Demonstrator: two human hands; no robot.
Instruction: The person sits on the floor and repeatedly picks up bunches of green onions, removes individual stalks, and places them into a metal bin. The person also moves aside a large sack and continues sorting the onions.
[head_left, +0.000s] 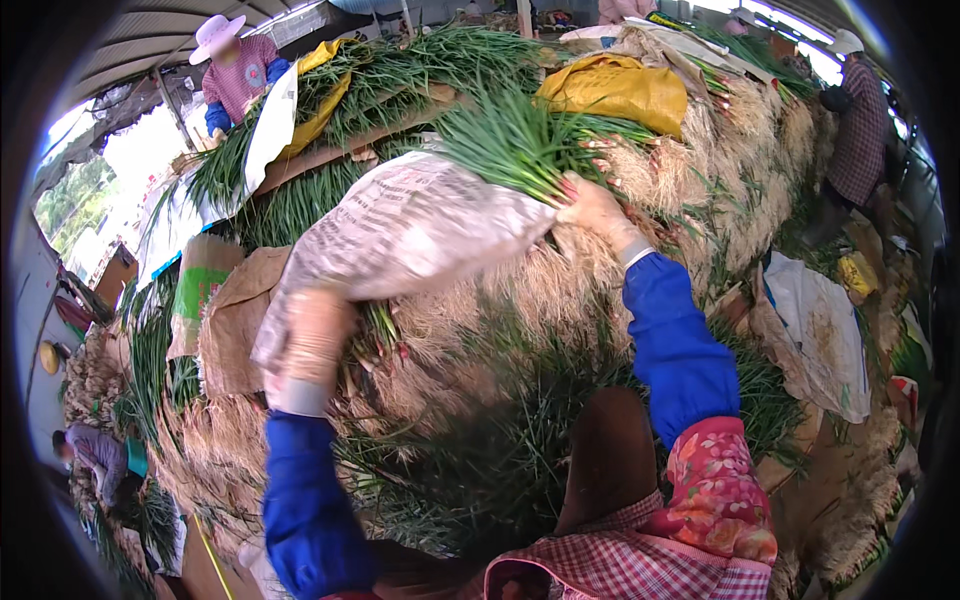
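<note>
My right hand (596, 211) is closed around a bunch of green onions (529, 161) at their reddish lower ends. Their green tops fan out to the far left. My left hand (315, 334), blurred, grips the near left edge of a whitish woven sack (420, 221) that bears writing. This sack spreads between my hands over the pile, its right tip close beside my right hand. Below it lie more onions with pale, bushy roots (442, 322) facing me. What lies under the sack is hidden.
A yellow woven sack (615, 90) lies on the heap behind. Brown sacking (244, 322) covers onions at left. Loose green leaves (480, 465) gather before my knees. One person (236, 75) works at far left, another (855, 135) stands at right, and one (97, 457) bends low at left.
</note>
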